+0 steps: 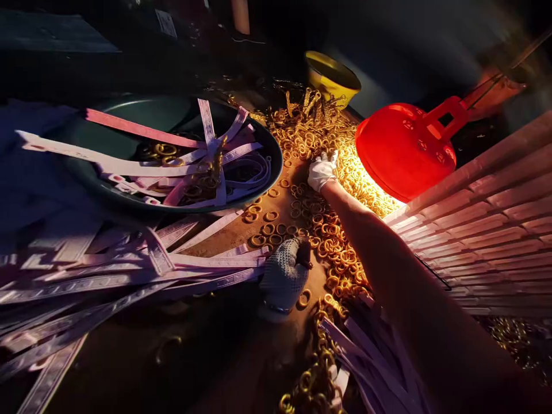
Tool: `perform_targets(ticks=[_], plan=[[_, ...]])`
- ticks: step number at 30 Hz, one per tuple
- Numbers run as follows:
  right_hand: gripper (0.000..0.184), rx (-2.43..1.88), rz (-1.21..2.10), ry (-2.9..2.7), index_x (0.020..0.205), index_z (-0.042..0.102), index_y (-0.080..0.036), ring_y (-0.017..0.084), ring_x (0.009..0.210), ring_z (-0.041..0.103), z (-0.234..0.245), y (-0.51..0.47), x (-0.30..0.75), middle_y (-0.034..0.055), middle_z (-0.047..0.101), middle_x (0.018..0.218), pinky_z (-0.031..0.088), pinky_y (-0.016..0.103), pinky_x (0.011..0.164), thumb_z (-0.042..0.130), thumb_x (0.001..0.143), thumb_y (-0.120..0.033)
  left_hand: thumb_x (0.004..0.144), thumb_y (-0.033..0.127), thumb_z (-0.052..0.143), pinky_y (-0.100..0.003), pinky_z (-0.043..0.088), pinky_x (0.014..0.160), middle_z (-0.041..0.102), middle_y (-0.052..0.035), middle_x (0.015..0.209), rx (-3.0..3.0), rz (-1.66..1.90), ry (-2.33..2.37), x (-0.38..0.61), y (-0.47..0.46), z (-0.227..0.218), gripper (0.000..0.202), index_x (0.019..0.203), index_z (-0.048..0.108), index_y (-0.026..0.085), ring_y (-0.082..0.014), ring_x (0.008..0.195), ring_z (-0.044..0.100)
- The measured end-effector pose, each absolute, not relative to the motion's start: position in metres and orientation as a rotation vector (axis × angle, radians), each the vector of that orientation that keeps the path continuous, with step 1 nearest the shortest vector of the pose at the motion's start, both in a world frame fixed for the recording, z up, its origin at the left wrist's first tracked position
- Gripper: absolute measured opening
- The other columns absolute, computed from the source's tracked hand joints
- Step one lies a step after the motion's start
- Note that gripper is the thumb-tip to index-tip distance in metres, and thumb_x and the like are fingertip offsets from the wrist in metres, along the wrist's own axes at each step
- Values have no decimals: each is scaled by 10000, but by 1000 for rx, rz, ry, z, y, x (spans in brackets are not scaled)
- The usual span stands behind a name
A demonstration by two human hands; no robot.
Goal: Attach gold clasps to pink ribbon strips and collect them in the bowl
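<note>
My left hand (284,276), in a white dotted glove, is curled closed low in the middle of the head view. Pale pink straps (215,261) run up to its left side; what lies inside its fingers is hidden in shadow. Loose brass rings (271,216) lie on the brown surface around it. Farther forward, my right hand (322,171), also white-gloved, reaches to the edge of a heap of brass rings (345,253). Its visible fingers are apart, with some tips lost against the metal. Brass snap hooks (313,106) are piled just beyond it.
A dark green basin (172,208) at left holds straps and metal fittings. A red lamp shade (401,149) lights the heap, near a yellow bucket (334,80). A ribbed pale panel (487,230) stands at right. More straps (379,359) with brass hardware lie at the front.
</note>
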State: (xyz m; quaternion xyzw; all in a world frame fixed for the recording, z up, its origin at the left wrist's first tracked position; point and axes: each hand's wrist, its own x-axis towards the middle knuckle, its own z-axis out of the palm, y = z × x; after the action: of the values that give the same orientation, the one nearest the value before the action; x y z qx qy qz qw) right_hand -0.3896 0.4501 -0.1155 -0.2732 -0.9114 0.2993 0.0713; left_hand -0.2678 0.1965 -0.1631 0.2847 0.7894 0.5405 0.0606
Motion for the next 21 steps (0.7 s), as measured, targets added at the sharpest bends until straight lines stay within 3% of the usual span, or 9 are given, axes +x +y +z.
perform_targets(ticks=[2,4,6,8,11,13,16,21], plan=[[211,-757,381,-2988,1071,634,34,302,1483,285,-109,430,-376,211,587,1410,-64,676,1183,562,877,-6,988,408,502,-330,519,752,717,-72,745,806,1687,2355,-266,198,-160,336,941,728,164,-226,742,694],[259,-517,-42,-3127,1165,638,-28,307,1468,313,-110,399,-362,176,595,1408,-89,709,1168,545,967,-167,990,414,508,-313,503,726,689,-57,713,725,1776,2287,-265,199,-156,332,939,719,163,-207,707,668],[306,-276,-164,-3184,1218,631,-77,290,1470,317,-117,365,-346,144,562,1460,-77,689,1191,507,1010,-264,992,410,512,-304,489,709,680,-52,727,636,1871,2220,-265,199,-154,317,925,703,167,-195,702,645],[365,-161,-223,-3259,1344,567,-102,269,1478,319,-127,342,-331,121,496,1536,-25,657,1222,451,1037,-262,990,391,521,-302,482,711,683,-53,762,600,1970,2163,-265,199,-154,292,907,688,167,-185,711,628],[521,-232,-303,-3274,1488,423,-66,284,1476,329,-134,347,-314,162,435,1575,12,633,1234,491,1007,-255,989,351,525,-293,486,748,695,-49,816,648,2090,2116,-266,200,-157,257,900,679,166,-172,754,629],[603,-301,-402,-3209,1467,446,-37,332,1461,349,-132,370,-307,204,461,1541,20,653,1222,588,935,-283,993,335,518,-281,488,761,694,-38,811,699,2111,2086,-266,202,-160,250,906,682,166,-162,765,633],[554,-397,-459,-3192,1376,537,-38,368,1440,367,-122,408,-303,222,539,1456,80,677,1196,616,894,-300,990,310,521,-282,493,783,696,-34,790,763,2088,2077,-267,203,-163,238,913,689,161,-164,781,644],[468,-447,-323,-3134,1087,659,31,280,1300,490,-105,416,-304,171,618,1282,236,521,1142,316,974,-267,986,300,538,-298,495,843,723,-54,871,782,2066,2145,-268,204,-165,216,980,701,157,-184,860,665]])
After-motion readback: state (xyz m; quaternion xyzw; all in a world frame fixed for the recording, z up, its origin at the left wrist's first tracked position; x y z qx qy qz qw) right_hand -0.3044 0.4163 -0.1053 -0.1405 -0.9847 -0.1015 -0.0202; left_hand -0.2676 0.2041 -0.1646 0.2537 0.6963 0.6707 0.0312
